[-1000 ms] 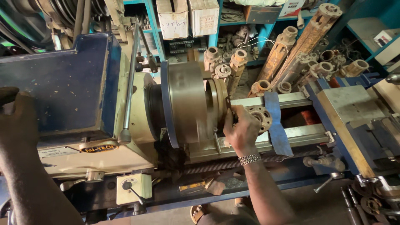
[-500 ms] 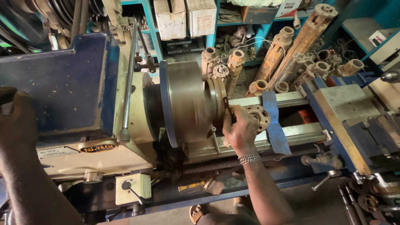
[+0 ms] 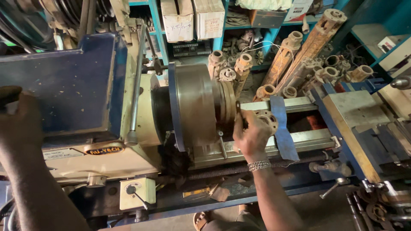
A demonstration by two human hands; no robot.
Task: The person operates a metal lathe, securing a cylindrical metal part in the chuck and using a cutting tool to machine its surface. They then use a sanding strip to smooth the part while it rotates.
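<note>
Head view: right hand [image 3: 252, 136] grip closed around flanged part [image 3: 266, 118] at lathe chuck [image 3: 198, 107], metal shafts [image 3: 299, 51] behind.

The big round wheel [image 3: 195, 107] sits in the middle of the machine [image 3: 107, 141]. Left of it is the machine's box [image 3: 60, 83], and the left hand [image 3: 19, 117] rests on the box's left end. The right hand [image 3: 252, 134] is just right of the wheel, touching a plate with holes [image 3: 269, 117]. The rails [image 3: 299, 122] run off to the right. Pipes [image 3: 299, 55] lean far behind, below shelves with boxes [image 3: 192, 19].
</note>
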